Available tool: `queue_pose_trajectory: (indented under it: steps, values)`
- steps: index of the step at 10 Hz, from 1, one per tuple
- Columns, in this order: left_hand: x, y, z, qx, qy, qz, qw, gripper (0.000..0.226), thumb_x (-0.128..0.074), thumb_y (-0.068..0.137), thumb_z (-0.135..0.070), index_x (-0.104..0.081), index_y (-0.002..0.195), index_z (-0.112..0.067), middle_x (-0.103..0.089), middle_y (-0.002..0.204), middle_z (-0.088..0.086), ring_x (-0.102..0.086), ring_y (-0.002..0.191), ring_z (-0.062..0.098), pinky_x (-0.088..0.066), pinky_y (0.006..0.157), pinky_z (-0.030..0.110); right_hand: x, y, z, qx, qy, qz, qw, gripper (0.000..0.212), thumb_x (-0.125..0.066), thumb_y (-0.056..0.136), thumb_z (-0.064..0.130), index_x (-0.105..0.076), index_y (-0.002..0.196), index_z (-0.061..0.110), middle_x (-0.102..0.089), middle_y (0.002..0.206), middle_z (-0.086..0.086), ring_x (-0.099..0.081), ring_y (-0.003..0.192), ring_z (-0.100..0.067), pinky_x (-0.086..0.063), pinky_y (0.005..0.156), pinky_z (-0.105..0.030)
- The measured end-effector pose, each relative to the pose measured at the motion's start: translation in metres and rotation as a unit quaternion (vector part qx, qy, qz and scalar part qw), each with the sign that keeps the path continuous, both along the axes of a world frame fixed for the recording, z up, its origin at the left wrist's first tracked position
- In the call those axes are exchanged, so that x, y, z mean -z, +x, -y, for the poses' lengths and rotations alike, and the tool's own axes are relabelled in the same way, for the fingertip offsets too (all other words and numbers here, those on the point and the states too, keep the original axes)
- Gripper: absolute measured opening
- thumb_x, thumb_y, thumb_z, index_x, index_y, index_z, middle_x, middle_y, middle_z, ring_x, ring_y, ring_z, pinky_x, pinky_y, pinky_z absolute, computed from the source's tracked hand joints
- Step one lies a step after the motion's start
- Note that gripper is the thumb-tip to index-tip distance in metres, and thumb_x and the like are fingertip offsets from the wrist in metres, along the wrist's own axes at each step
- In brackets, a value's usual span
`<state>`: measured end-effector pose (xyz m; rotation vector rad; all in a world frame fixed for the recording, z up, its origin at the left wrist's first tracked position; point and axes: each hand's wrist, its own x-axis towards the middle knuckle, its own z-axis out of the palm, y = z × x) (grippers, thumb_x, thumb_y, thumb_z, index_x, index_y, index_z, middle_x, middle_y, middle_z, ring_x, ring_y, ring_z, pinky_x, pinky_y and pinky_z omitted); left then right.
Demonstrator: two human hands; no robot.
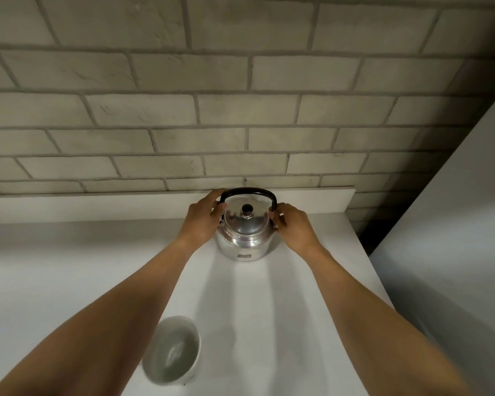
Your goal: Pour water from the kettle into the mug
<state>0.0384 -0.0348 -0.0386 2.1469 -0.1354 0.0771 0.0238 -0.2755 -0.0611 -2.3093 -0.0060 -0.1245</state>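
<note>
A shiny metal kettle with a black arched handle and a black lid knob stands on the white counter near the back wall. My left hand is on the kettle's left side, fingers curled around the left end of the handle. My right hand is on the right side, fingertips on the right end of the handle. A white mug stands close to me on the counter, beside my left forearm, which hides part of it. Clear water shows inside the mug.
The white counter ends at a raised white ledge under a grey brick wall. A tall white panel rises on the right, with a dark gap between it and the counter's right edge.
</note>
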Motion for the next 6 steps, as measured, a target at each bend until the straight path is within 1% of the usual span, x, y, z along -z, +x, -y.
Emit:
queue_pose_trajectory:
  steps: [1,2,3,4,5,6]
  values:
    - [0.009,0.011,-0.001,-0.003,-0.016,-0.007,1.0,0.033,-0.054,0.105,-0.027,-0.055,0.122,-0.055,-0.066,0.098,-0.019,-0.068,0.086,0.007,-0.062,0.079,0.038,0.008,0.01,-0.001,-0.004,-0.002,-0.006,1.0,0.027,-0.053,0.107,0.027,-0.07,0.112,0.008,-0.072,0.11,-0.009,-0.069,0.096,-0.027,-0.056,0.086,-0.038]
    - [0.015,0.02,-0.002,-0.009,-0.034,-0.016,0.999,0.032,-0.053,0.105,-0.026,-0.058,0.124,-0.052,-0.067,0.101,-0.017,-0.07,0.085,0.01,-0.064,0.078,0.042,0.013,0.018,0.0,-0.007,-0.011,-0.011,1.0,0.026,-0.052,0.107,0.027,-0.07,0.113,0.01,-0.073,0.111,-0.008,-0.068,0.095,-0.025,-0.055,0.084,-0.035]
    - [0.018,0.026,-0.002,-0.005,-0.044,-0.017,0.999,0.033,-0.054,0.104,-0.026,-0.058,0.123,-0.053,-0.069,0.105,-0.008,-0.07,0.085,0.011,-0.065,0.071,0.037,0.017,0.023,0.004,-0.01,-0.003,-0.015,1.0,0.025,-0.053,0.106,0.03,-0.07,0.114,0.013,-0.074,0.11,-0.006,-0.07,0.095,-0.024,-0.055,0.085,-0.034]
    - [0.018,0.024,0.0,-0.012,-0.044,-0.019,0.999,0.034,-0.052,0.105,-0.027,-0.055,0.122,-0.056,-0.069,0.109,-0.004,-0.07,0.089,0.013,-0.055,0.065,0.024,0.017,0.022,0.003,0.0,0.01,-0.025,1.0,0.026,-0.054,0.106,0.03,-0.07,0.118,0.013,-0.074,0.114,-0.007,-0.071,0.1,-0.026,-0.056,0.09,-0.036]
    - [0.019,0.019,0.003,-0.012,-0.034,-0.033,0.999,0.04,-0.056,0.103,-0.031,-0.049,0.139,-0.048,-0.065,0.122,-0.004,-0.066,0.113,0.023,-0.051,0.082,0.026,0.015,0.019,0.002,-0.003,0.008,-0.034,0.999,0.033,-0.058,0.104,0.033,-0.066,0.132,0.015,-0.07,0.126,-0.006,-0.069,0.104,-0.022,-0.048,0.089,-0.026]
    - [0.008,0.011,0.006,-0.002,-0.01,-0.027,1.0,0.065,-0.063,0.101,-0.035,-0.032,0.158,-0.032,-0.051,0.151,0.004,-0.05,0.137,0.027,-0.042,0.111,0.039,0.008,0.01,0.002,0.01,0.028,-0.026,0.999,0.053,-0.062,0.101,0.039,-0.053,0.148,0.016,-0.062,0.138,-0.003,-0.066,0.111,-0.019,-0.046,0.09,-0.024]
